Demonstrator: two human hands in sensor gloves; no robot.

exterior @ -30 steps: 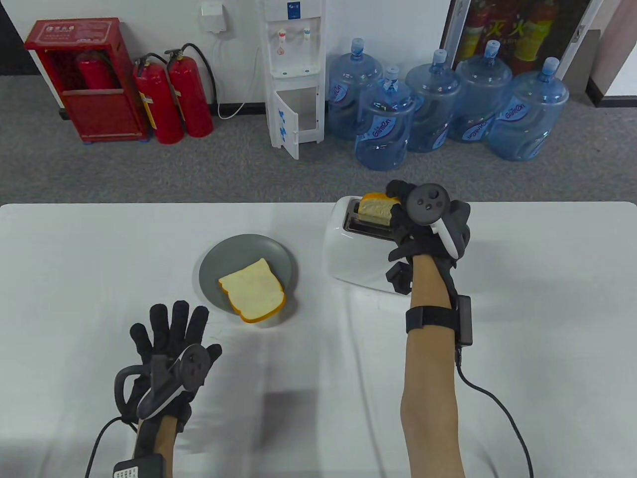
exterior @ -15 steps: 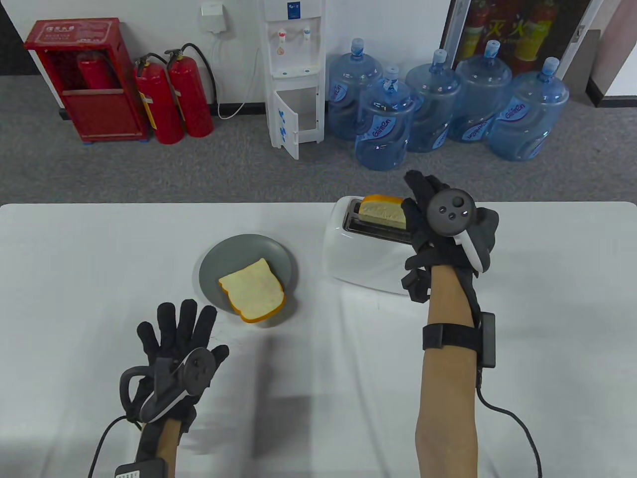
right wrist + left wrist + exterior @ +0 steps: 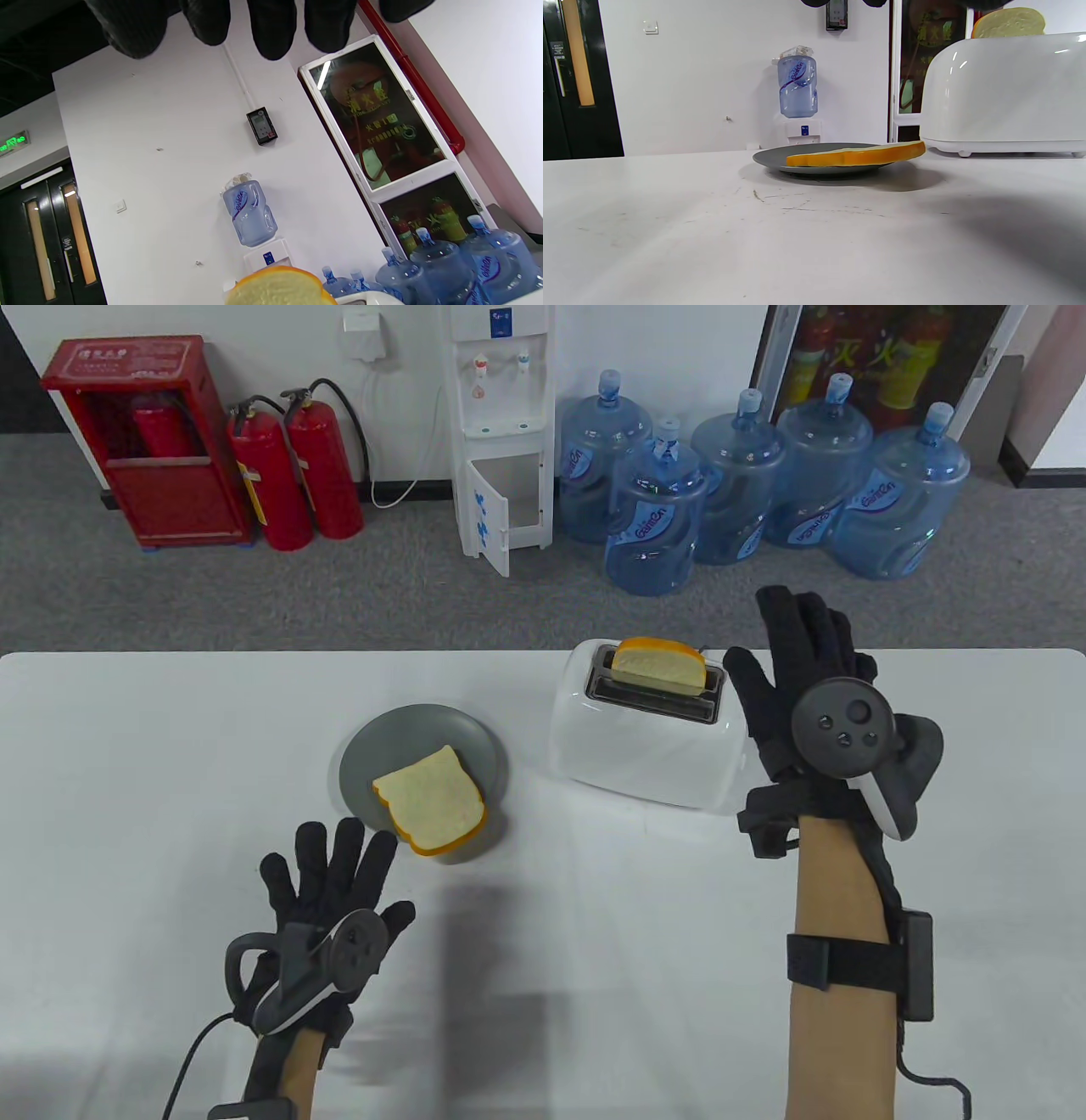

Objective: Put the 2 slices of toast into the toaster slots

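A white toaster (image 3: 645, 738) stands at the table's far middle-right. One toast slice (image 3: 659, 662) stands upright in its far slot, the top half sticking out; the near slot (image 3: 653, 701) shows dark and empty. The same slice top (image 3: 278, 289) shows in the right wrist view. The second slice (image 3: 431, 802) lies flat on a grey plate (image 3: 373, 746), overhanging its front rim. My right hand (image 3: 806, 678) is spread just right of the toaster, holding nothing. My left hand (image 3: 327, 865) lies flat with straight fingers just short of the plate. The plate slice (image 3: 857, 154) also shows in the left wrist view.
The white table (image 3: 170, 814) ends at a far edge behind the toaster. Beyond it on the floor stand several water bottles (image 3: 653, 517), a water dispenser (image 3: 501, 432) and red fire extinguishers (image 3: 297, 475). A cable (image 3: 925, 1073) trails from my right wrist.
My right hand let go of the slice in the toaster and drew back to the right, fingers spreading. My left hand slid forward and right toward the plate.
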